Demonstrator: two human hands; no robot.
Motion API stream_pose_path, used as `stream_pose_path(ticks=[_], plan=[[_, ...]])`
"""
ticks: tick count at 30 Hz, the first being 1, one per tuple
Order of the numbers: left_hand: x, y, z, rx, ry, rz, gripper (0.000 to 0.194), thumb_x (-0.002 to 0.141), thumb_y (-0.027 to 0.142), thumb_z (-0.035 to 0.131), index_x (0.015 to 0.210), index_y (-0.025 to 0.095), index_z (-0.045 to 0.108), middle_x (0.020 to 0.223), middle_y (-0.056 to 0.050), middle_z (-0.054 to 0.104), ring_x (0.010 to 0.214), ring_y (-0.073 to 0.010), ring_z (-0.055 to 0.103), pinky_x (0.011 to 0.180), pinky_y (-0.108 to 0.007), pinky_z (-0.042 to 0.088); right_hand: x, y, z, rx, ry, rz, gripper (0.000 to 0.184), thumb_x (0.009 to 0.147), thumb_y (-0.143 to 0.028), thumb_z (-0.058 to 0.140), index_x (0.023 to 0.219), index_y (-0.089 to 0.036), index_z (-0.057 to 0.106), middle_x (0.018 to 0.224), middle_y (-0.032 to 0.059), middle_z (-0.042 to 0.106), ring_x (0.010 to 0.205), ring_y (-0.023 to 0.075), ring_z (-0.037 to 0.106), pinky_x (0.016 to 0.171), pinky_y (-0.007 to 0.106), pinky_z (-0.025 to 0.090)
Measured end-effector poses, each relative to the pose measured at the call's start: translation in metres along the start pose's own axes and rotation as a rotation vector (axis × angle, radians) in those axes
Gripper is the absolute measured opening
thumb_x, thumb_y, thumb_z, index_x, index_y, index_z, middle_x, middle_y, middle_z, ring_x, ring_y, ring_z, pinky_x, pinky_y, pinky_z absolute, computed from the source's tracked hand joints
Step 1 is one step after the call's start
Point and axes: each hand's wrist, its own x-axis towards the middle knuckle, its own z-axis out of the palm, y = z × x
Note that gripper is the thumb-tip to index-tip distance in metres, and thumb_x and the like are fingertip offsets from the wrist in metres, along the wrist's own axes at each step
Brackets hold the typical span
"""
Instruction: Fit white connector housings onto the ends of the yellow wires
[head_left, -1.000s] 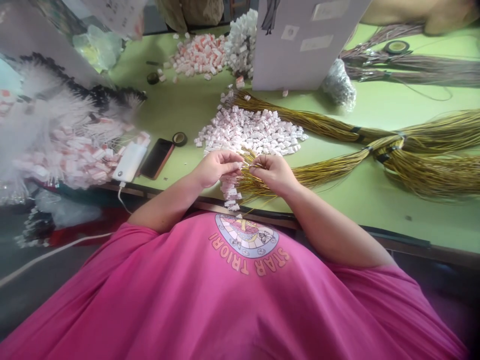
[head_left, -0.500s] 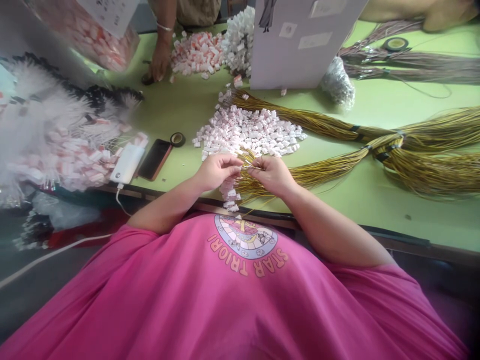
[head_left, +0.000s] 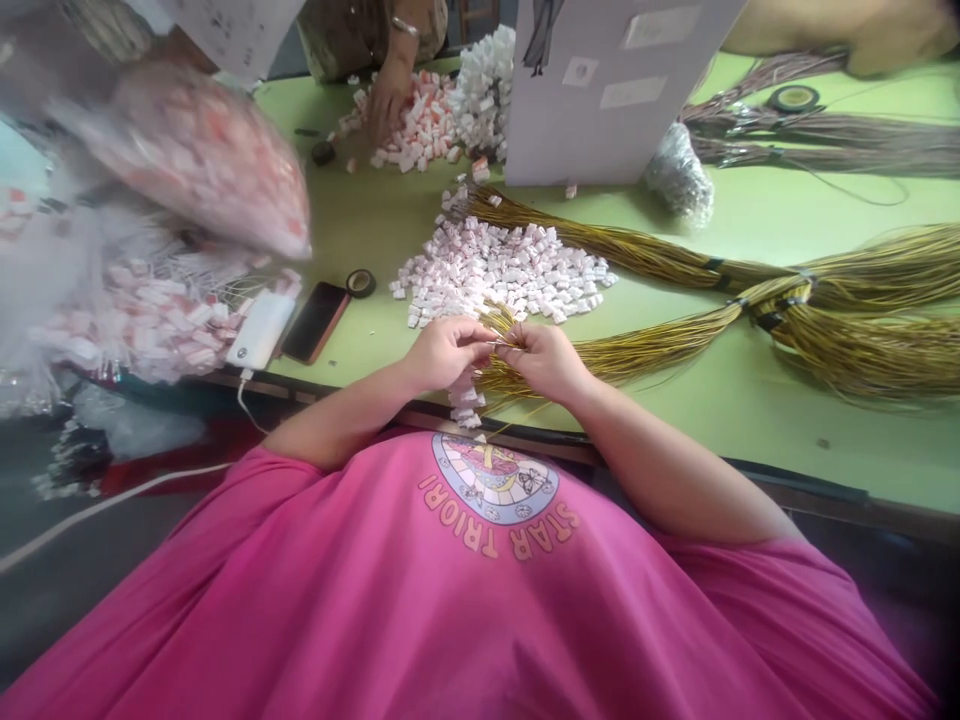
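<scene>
My left hand (head_left: pixel 444 353) is closed in a pinch, its fingertips meeting those of my right hand; what it holds is hidden. Between thumb and fingers, my right hand (head_left: pixel 553 362) pinches thin yellow wire whose tips look pale or metallic. Under and beside it lies a bundle of yellow wires (head_left: pixel 660 345), its loose ends showing between the hands. Small white plastic connector housings (head_left: pixel 510 262) form a heap just beyond my hands. A short row of white connectors (head_left: pixel 466 405) hangs by the table edge below my left hand.
A phone (head_left: pixel 316 322), black tape roll (head_left: pixel 361 283) and white power bank (head_left: pixel 261 328) lie left. A clear bag of pinkish pieces (head_left: pixel 217 165) hangs over the far left. Another person's hand (head_left: pixel 390 100) touches orange-white pieces (head_left: pixel 424 125). A white box (head_left: pixel 600 130) stands behind.
My left hand has moved slightly right, against my right fingertips. The other person's hand came in and moved right onto the orange-white pile. The bag of pinkish pieces came down into view at left.
</scene>
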Motion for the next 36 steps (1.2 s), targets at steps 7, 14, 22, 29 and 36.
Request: stream_pose_path(ticks=[7, 14, 22, 29, 36], plan=[[0.003, -0.018, -0.012, 0.007, 0.066, 0.014, 0.019, 0.076, 0.026, 0.065, 0.089, 0.013, 0.069, 0.085, -0.005, 0.07, 0.069, -0.0121, 0.064, 0.067, -0.026, 0.053, 0.003, 0.007, -0.007, 0.062, 0.073, -0.06, 0.025, 0.077, -0.038, 0.057, 0.066, -0.015, 0.062, 0.059, -0.0009, 0.053, 0.061, 0.0115, 0.044, 0.059, 0.028, 0.035], [0.004, -0.018, -0.039, 0.357, 0.145, 0.167, 0.024, 0.079, 0.028, 0.063, 0.097, 0.014, 0.07, 0.102, -0.008, 0.068, 0.076, -0.0127, 0.06, 0.074, -0.026, 0.049, 0.005, 0.006, -0.012, 0.337, 0.006, 0.03, 0.019, 0.065, -0.032, 0.067, 0.072, -0.015, 0.066, 0.059, -0.0006, 0.059, 0.057, 0.0113, 0.049, 0.06, 0.029, 0.039], [0.039, -0.077, -0.131, 0.903, 0.273, -0.139, 0.032, 0.081, 0.025, 0.057, 0.11, 0.013, 0.065, 0.11, -0.012, 0.063, 0.098, -0.0221, 0.058, 0.092, -0.033, 0.043, 0.006, 0.005, -0.012, 0.514, -0.1, 0.061, 0.014, 0.067, -0.025, 0.062, 0.074, -0.014, 0.065, 0.059, 0.0021, 0.064, 0.055, 0.0119, 0.055, 0.06, 0.029, 0.044], [0.053, -0.084, -0.122, 0.933, 0.25, -0.143, 0.027, 0.081, 0.03, 0.06, 0.102, 0.012, 0.064, 0.109, -0.014, 0.062, 0.101, -0.0238, 0.057, 0.095, -0.034, 0.041, 0.003, 0.002, -0.011, 0.401, -0.114, 0.022, 0.011, 0.073, -0.027, 0.06, 0.071, -0.017, 0.057, 0.065, 0.0023, 0.066, 0.056, 0.0103, 0.053, 0.06, 0.028, 0.043], [0.044, -0.07, -0.117, 0.695, 0.389, -0.178, 0.009, 0.077, 0.025, 0.061, 0.082, 0.017, 0.06, 0.072, -0.003, 0.065, 0.067, -0.0156, 0.06, 0.07, -0.028, 0.048, 0.004, 0.004, -0.012, 0.214, -0.041, 0.064, 0.014, 0.068, -0.029, 0.063, 0.069, -0.015, 0.065, 0.054, -0.002, 0.053, 0.052, 0.0094, 0.042, 0.054, 0.027, 0.033]])
